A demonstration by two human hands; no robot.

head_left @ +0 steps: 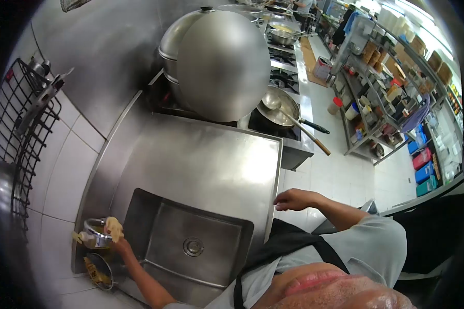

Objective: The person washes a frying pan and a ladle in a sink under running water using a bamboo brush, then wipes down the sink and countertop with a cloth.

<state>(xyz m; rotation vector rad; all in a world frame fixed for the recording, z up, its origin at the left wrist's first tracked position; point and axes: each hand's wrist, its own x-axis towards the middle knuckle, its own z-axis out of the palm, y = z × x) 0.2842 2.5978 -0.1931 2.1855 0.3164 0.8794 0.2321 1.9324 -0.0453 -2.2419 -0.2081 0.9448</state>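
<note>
My left hand point(120, 246) reaches to the back left corner of the sink unit, closed on a crumpled pale yellow cloth point(114, 229), which could also be a sponge. The cloth is right beside a round metal pot point(95, 226) that holds yellowish liquid; a pale bottle-like item point(85, 237) is at its side. Just below stands a second metal container point(99, 270) with something yellow in it. My right hand point(295, 199) hangs at the sink counter's right edge, fingers loosely bent and nothing in them.
The steel sink basin point(162, 232) with its drain lies between my arms. A large domed metal lid point(224, 67) rises beyond the counter. On the stove, a wok point(278, 116) carries a ladle point(294, 121). A black wire rack point(23, 123) hangs left; loaded shelves point(366, 98) stand right.
</note>
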